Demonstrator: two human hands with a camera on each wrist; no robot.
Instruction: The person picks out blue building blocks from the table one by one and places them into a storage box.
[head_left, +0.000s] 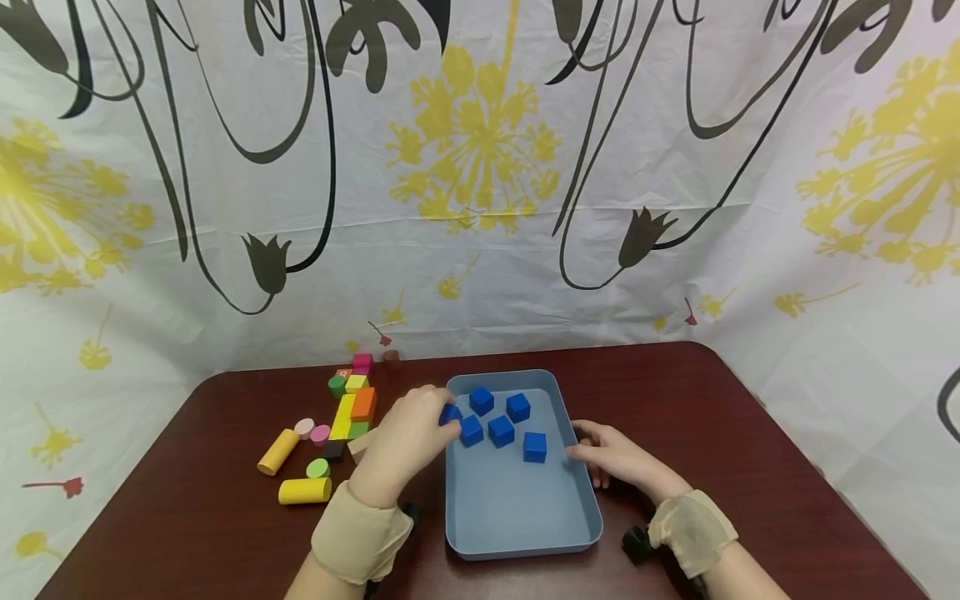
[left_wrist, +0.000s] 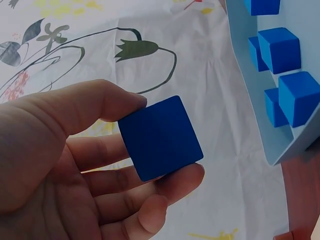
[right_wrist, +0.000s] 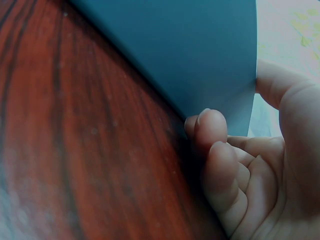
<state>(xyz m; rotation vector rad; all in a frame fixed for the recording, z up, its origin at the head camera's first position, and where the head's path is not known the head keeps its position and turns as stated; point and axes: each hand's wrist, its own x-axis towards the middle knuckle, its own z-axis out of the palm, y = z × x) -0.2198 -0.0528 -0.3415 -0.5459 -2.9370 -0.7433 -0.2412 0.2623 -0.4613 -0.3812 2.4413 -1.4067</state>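
Note:
My left hand (head_left: 408, 433) pinches a blue cube (left_wrist: 161, 138) between thumb and fingers, above the left wall of a blue-grey tray (head_left: 517, 512). Inside the tray's far half lie several more blue cubes (head_left: 501, 431), spaced a little apart. At the tray's right side, my right hand (head_left: 618, 454) grips the wall. In the right wrist view its thumb (right_wrist: 272, 85) lies over the rim, and the other fingers curl against the outer side near the table.
Left of the tray, a loose group of coloured blocks covers part of the dark table (head_left: 217, 517): yellow cylinders (head_left: 303, 491), an orange block (head_left: 363, 404), a green disc (head_left: 318, 468) and others. A patterned white curtain (head_left: 480, 292) hangs behind the table's far edge.

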